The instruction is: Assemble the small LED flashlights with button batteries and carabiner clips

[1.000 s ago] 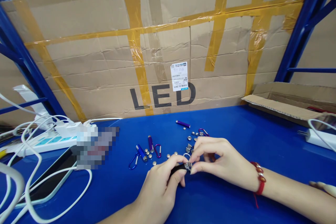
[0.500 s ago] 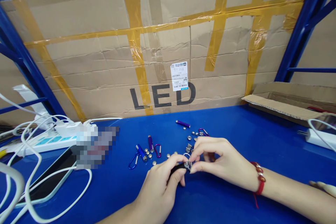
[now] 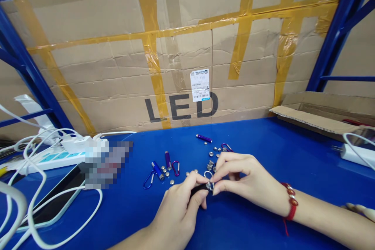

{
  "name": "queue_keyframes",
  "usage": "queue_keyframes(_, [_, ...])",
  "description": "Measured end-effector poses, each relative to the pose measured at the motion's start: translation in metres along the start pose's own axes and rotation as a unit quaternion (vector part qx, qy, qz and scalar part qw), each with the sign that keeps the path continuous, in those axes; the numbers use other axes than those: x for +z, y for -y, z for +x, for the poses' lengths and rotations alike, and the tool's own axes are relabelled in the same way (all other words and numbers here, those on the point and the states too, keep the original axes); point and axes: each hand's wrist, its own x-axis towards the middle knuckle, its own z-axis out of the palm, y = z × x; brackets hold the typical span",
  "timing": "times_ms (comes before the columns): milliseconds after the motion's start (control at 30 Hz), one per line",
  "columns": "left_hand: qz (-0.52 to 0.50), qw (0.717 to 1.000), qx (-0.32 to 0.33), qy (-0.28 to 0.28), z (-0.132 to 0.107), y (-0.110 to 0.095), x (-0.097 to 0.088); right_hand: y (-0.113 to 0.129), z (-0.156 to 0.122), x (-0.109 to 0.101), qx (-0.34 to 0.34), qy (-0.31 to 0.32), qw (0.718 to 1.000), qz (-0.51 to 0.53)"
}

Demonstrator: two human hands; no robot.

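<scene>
My left hand is closed round a small black flashlight, whose silver end points right. Thumb and forefinger of my right hand pinch at that end, beside a thin metal ring. Just what lies between the right fingertips is partly hidden. Behind my hands lie a blue flashlight, a purple flashlight and another purple one farther back. Near them are a blue carabiner, a purple carabiner and several button cells. Small silver parts sit close behind my right hand.
White cables loop over a power strip and a phone at the left. A large cardboard box walls off the back. An open cardboard tray and a white plug block are at the right.
My right hand's fingertips have shifted slightly at the flashlight's silver end, and the metal ring shows more clearly. My left hand keeps its hold, nearly still.
</scene>
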Motion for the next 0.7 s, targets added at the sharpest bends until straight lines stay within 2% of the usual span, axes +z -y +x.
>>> queue_keyframes(333, [-0.003,1.0,0.003,0.005,-0.0004,-0.0008,0.0002,0.0017,-0.001,-0.001,0.01,0.011,1.0,0.003])
queue_keyframes(700, [-0.002,1.0,0.004,0.012,-0.0004,-0.0018,0.0005,0.0061,-0.001,0.0006,0.05,0.029,0.998,0.011])
